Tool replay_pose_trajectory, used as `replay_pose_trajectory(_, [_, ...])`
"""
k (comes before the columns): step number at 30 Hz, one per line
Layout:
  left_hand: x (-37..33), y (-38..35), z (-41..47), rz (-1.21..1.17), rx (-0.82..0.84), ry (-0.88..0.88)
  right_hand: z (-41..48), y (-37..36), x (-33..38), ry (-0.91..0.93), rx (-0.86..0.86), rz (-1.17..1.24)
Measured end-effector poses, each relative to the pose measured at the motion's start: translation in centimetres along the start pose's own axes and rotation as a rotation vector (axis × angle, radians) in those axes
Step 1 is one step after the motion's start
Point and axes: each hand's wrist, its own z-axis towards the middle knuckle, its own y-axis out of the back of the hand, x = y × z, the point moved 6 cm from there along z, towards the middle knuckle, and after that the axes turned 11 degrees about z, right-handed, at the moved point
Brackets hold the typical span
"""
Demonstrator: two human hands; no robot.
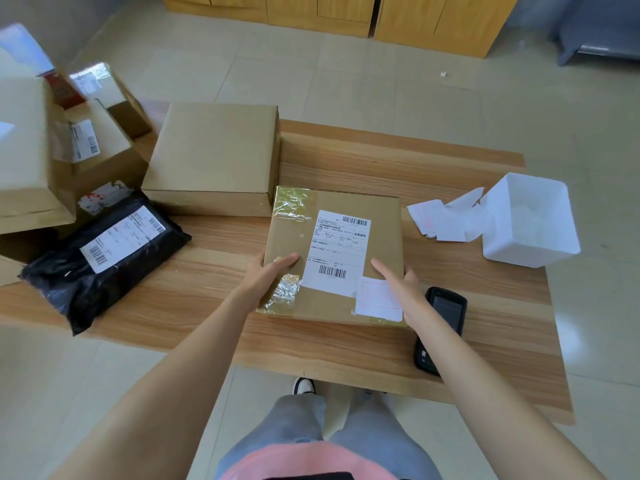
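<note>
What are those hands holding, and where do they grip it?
The labelled cardboard box: the left hand grips its left edge, the right hand its right edge, thumbs on top.

The person is wearing a pink top [308, 460] with a dark band at its hem and faded grey-blue trousers [367, 424]. A white shoe [305, 386] with dark trim is peeking out below. Both arms [180, 368] are showing bare down to the left hand [268, 276] and right hand [398, 285].

On the wooden table [207, 306] lay a black mailer [104, 261], a plain carton [214, 157], a handheld scanner [446, 313], paper slips [440, 220] and a white foam box [530, 220].
</note>
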Motion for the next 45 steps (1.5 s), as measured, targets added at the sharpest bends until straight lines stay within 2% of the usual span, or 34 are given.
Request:
replay_pose_trajectory(6, [-0.4,-0.5,-1.1,-0.028,-0.022,-0.007,-0.9,1.1,0.8,-0.001,0.007,-0.017])
replay_pose_trajectory(12, [-1.4,-1.0,-3.8,-0.088,-0.060,-0.016,-1.9,1.8,4.0,0.055,0.096,-0.056])
replay_pose_trajectory(20, [-0.6,-0.3,-8.4,-0.254,-0.281,0.006,-2.8,-0.3,7.4,0.127,0.294,-0.204])
replay_pose_trajectory(29, [5.6,4.1,-17.6,-0.471,-0.602,0.046,-6.8,-9.2,5.4,0.134,0.597,-0.369])
replay_pose_trajectory(38, [13.9,8.8,-29.0,-0.692,-0.906,0.099,-16.4,-20.5,0.6,0.168,0.959,-0.555])
replay_pose_trajectory(45, [20.3,14.0,-36.2,-0.811,-1.073,0.139,-24.4,-28.6,-4.6,0.161,1.126,-0.686])
